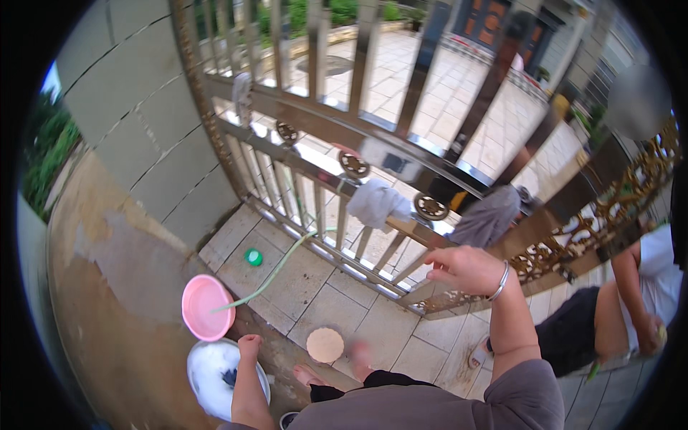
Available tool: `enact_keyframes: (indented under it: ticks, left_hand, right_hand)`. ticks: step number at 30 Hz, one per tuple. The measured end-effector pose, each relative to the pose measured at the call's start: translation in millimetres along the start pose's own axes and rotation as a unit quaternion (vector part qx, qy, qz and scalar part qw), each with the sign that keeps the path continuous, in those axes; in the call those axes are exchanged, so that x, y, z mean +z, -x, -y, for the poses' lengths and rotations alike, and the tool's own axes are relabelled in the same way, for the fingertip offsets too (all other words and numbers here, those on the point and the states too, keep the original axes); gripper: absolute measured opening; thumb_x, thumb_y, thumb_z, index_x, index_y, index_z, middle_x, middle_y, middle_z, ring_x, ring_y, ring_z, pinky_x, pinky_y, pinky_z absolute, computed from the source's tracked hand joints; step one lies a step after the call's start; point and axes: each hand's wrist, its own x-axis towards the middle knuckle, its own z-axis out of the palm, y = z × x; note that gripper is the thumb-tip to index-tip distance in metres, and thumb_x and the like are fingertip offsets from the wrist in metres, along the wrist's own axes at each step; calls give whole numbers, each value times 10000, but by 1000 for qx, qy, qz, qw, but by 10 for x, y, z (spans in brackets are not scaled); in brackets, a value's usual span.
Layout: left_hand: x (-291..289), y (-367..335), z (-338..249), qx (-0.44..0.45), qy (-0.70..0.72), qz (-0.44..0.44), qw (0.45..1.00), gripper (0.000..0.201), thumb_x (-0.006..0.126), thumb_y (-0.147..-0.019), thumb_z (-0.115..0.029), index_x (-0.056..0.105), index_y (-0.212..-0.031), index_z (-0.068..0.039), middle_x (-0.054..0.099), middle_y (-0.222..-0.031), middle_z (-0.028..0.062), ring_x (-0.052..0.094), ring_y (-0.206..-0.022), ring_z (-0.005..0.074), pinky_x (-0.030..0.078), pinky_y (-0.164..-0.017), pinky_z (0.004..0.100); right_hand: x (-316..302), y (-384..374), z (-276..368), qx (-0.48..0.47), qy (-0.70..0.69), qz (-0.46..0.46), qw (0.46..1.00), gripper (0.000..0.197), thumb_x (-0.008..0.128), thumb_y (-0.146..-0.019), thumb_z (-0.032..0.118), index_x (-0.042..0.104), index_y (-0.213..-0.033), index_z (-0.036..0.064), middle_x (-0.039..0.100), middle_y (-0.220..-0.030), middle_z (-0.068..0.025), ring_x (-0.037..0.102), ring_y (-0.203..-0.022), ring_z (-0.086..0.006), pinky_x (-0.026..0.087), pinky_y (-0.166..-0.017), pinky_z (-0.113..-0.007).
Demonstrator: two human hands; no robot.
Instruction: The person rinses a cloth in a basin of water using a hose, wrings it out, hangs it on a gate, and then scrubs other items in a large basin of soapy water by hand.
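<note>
My right hand (467, 271), with a silver bangle at the wrist, is raised in front of the metal gate (337, 183). Its fingers are loosely bent and apart, with nothing visible in them. A light grey cloth (376, 204) is draped over the gate's rail, left of that hand; a darker grey cloth (491, 215) lies just beyond it. Low on the left, my left hand (249, 346) is closed beside the rim of a basin of white suds (208, 365); nothing shows in its fingers. Something dark sits in the foam.
A pink basin (208, 308) holds the end of a green hose (276, 269) that runs to the gate. Near it lies a small green object (253, 256). A round beige item (326, 345) stands by my feet. Another person (648, 287) is at the right.
</note>
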Motion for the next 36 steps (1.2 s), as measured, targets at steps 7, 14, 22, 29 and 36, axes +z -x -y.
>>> enact_keyframes:
  ticks: [7, 14, 22, 29, 36]
  left_hand:
    - [-337, 1184, 760, -299, 145, -32, 943, 55, 528, -673, -69, 529, -630, -35, 506, -532, 46, 445, -402, 119, 338, -358, 243]
    - [-721, 1858, 1367, -341, 245, -104, 902, 50, 515, -699, -82, 514, -657, -54, 502, -550, 45, 464, -426, 130, 378, -355, 251]
    - [-901, 2183, 1843, -359, 405, -181, 821, 33, 494, -697, -36, 523, -683, -32, 506, -555, 62, 472, -423, 142, 390, -353, 259]
    - [-1148, 2385, 1998, -308, 461, -246, 795, 62, 492, -697, -71, 525, -661, -33, 488, -530, 45, 451, -401, 128, 354, -337, 243]
    - [-970, 2681, 1936, -346, 427, -344, 761, 150, 490, -701, -148, 590, -723, -38, 575, -619, 55, 524, -466, 129, 429, -390, 260]
  right_hand:
    - [1068, -738, 464, -113, 56, 95, 987, 252, 501, -756, 262, 529, -905, 61, 573, -792, -149, 548, -758, -306, 432, -661, -396]
    - [1834, -1147, 1782, -244, 98, 196, 945, 262, 496, -763, 237, 507, -949, 53, 568, -831, -164, 542, -776, -313, 432, -676, -388]
    - [2690, -1281, 2804, -377, 164, 325, 851, 293, 469, -785, 297, 503, -993, 93, 589, -835, -107, 552, -790, -287, 438, -688, -360]
    - [3107, -1511, 3735, -467, 251, 371, 762, 300, 475, -781, 290, 507, -990, 77, 587, -828, -135, 551, -795, -295, 433, -701, -365]
    - [3416, -1592, 4494, -582, 289, 411, 640, 304, 503, -747, 295, 538, -956, 78, 579, -840, -164, 550, -786, -315, 434, -697, -382]
